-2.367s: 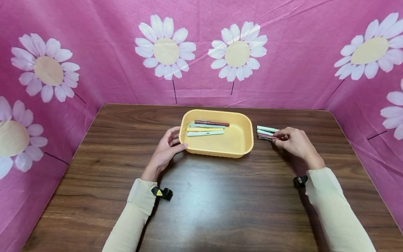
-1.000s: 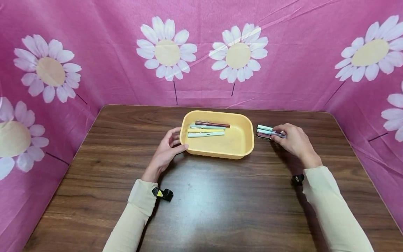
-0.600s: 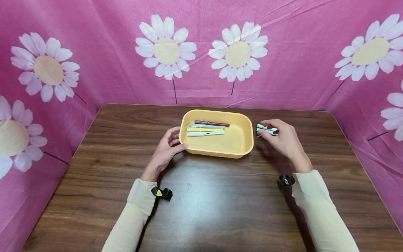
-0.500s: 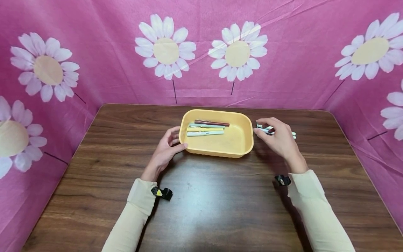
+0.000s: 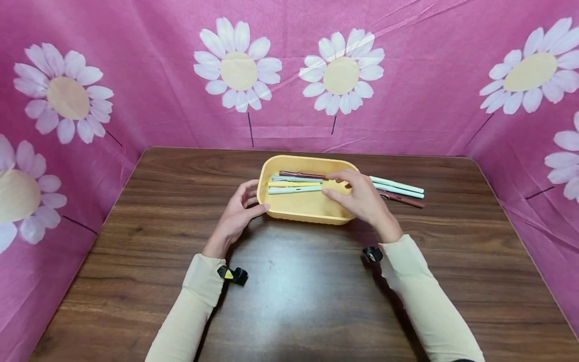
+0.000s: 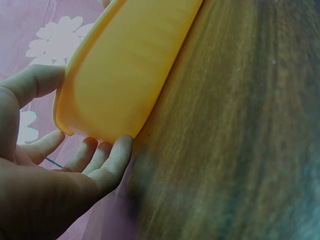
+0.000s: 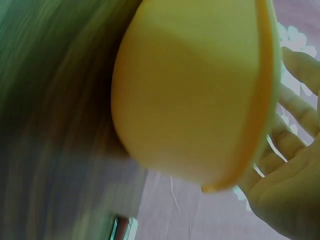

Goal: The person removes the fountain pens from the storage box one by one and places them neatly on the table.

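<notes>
A yellow plastic tray stands on the table, and my left hand holds its left end. In the left wrist view the thumb meets the tray's rim while the fingertips lie against the end wall. Inside the tray lie a dark red pen, a light blue pen, a yellow pen and a mint pen. My right hand reaches over the tray's right end, thumb and index finger apart near the pens' right ends, with nothing between them.
Right of the tray, a mint pen, a light blue pen and a dark red pen lie side by side on the brown wooden table. A pink flowered cloth hangs behind the table.
My right hand has left the pens at the right, which it was touching, and moved left over the tray. The left hand and the tray have stayed in place.
</notes>
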Motion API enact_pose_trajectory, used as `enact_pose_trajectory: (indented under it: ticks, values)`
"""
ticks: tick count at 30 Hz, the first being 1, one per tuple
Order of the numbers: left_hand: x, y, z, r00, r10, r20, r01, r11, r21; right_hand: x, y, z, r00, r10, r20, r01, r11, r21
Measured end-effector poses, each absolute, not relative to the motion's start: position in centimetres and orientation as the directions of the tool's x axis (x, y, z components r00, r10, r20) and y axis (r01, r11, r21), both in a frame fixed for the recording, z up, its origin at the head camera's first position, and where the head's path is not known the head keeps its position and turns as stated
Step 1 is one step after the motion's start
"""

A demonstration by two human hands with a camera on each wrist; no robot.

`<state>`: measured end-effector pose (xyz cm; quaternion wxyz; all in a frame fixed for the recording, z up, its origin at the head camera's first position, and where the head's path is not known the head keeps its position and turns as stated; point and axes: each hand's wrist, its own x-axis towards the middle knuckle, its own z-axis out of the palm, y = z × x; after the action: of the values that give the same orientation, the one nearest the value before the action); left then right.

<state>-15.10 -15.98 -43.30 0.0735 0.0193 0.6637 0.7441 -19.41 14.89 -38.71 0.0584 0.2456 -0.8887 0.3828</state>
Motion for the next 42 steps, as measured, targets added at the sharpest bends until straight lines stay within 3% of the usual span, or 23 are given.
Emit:
enact_pose_trajectory:
  ticks: [20,42]
  values:
    - [-15.1,-15.9,-43.1,-0.988,0.132,-0.084,-0.099,-0.113,0.989,-21.4,11.3,-40.5,-0.905,-0.414,0.104,-0.36,0.61,-0.706]
    - [-15.1,-15.8,-43.2,-0.987,0.135,-0.089,-0.106,-0.121,0.987,-22.3,8.2,-40.6,-0.873,-0.486,0.048,-0.393,0.642,-0.659]
